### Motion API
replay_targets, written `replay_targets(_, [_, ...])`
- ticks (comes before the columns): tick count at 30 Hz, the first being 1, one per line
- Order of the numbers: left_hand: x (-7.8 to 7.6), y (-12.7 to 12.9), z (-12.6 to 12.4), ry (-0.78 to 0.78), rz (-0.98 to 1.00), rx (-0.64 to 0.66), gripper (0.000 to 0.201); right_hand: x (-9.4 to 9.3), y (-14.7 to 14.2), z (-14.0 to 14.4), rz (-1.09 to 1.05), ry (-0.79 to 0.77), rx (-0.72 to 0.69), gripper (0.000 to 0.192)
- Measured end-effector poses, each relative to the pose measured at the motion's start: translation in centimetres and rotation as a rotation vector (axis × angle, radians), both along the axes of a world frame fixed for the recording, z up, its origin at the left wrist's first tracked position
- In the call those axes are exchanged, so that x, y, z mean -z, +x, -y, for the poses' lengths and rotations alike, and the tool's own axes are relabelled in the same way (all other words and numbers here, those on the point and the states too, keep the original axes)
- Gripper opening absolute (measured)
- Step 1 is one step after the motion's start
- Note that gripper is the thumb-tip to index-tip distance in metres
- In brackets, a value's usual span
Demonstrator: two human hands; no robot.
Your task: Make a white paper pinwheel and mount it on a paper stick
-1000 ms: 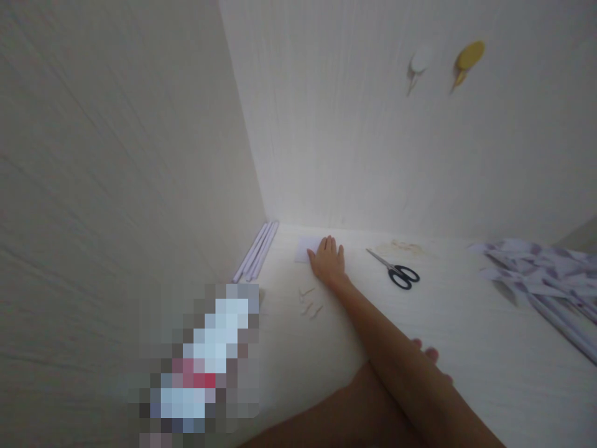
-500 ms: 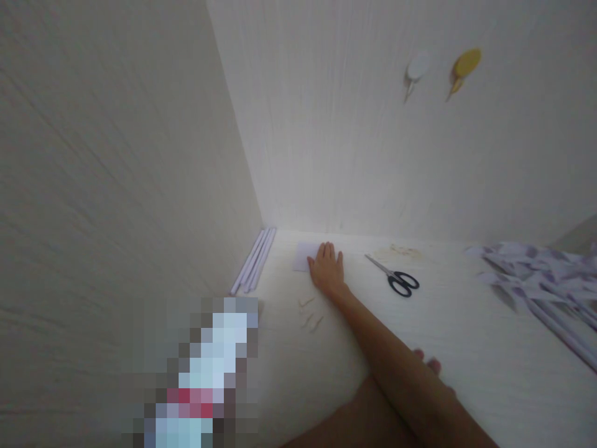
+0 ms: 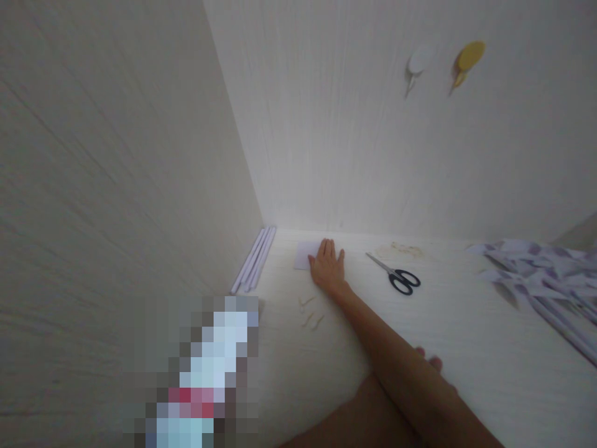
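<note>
My right hand (image 3: 328, 267) lies flat with its fingers stretched out. It presses on a small pale lilac piece of paper (image 3: 302, 256), which shows to the left of the palm; the rest is under the hand. Right of the hand lie scissors with black handles (image 3: 400, 281), blades pointing to the upper left. Several thin pale scraps (image 3: 306, 303) are scattered on the white surface in front of the hand. My left hand does not show. Beneath my right forearm is a bare limb (image 3: 359, 417) that looks like a leg, with toe tips (image 3: 435, 363) beyond the arm.
Several rolled lilac paper sticks (image 3: 255, 258) lean by the left wall. At right lies a heap of white and purple strips (image 3: 541, 267) with long sticks (image 3: 566, 330). White (image 3: 418, 62) and yellow hooks (image 3: 471, 57) hang on the back wall. A pixelated patch (image 3: 209, 361) covers the lower left.
The view has shifted slightly. My right hand stays flat on the paper, and the scissors and scraps lie as before.
</note>
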State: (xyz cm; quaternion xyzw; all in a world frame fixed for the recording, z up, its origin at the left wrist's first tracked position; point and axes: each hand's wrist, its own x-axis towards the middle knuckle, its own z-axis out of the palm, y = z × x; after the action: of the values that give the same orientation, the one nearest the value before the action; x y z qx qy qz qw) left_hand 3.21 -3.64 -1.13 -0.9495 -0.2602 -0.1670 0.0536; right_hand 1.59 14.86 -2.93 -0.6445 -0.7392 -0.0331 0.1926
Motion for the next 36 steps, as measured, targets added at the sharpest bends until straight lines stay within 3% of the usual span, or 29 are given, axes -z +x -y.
replay_targets(8, [-0.2,0.1,-0.4,-0.103,-0.109,0.133,0.057,-1.0,0.3,0.4,0.075,0.158,-0.101,0.06])
replay_targets(14, [-0.8,0.4,-0.8,-0.205,0.076,0.158,0.056,-3.1,2.7,3.2,0.142,0.234,-0.213,0.064])
replay_targets(19, [0.0,0.8,-0.9,-0.199,0.016,0.204,0.029,-4.5,6.6,6.7,0.206,0.243,-0.296,0.062])
replay_targets(22, [0.0,0.2,-0.8,-0.116,0.094,0.111,0.017,-4.5,9.0,8.8,0.204,0.225,-0.309,0.059])
replay_targets(24, [-0.8,-0.7,-1.0,-0.051,0.244,0.005,0.018,-4.2,10.4,10.1,0.19,0.214,-0.301,0.055])
replay_targets(28, [-3.6,-3.5,-4.1,-0.033,0.463,-0.357,0.019,-3.0,11.9,12.1,0.163,0.201,-0.294,0.051])
replay_targets(32, [-5.0,-5.9,-10.0,-0.104,0.262,-0.714,0.017,-2.3,12.1,12.9,0.155,0.167,-0.316,0.049])
replay_targets(36, [-4.1,-7.0,-14.4,-0.183,0.05,-0.78,0.028,-2.0,12.0,12.8,0.141,0.132,-0.337,0.046])
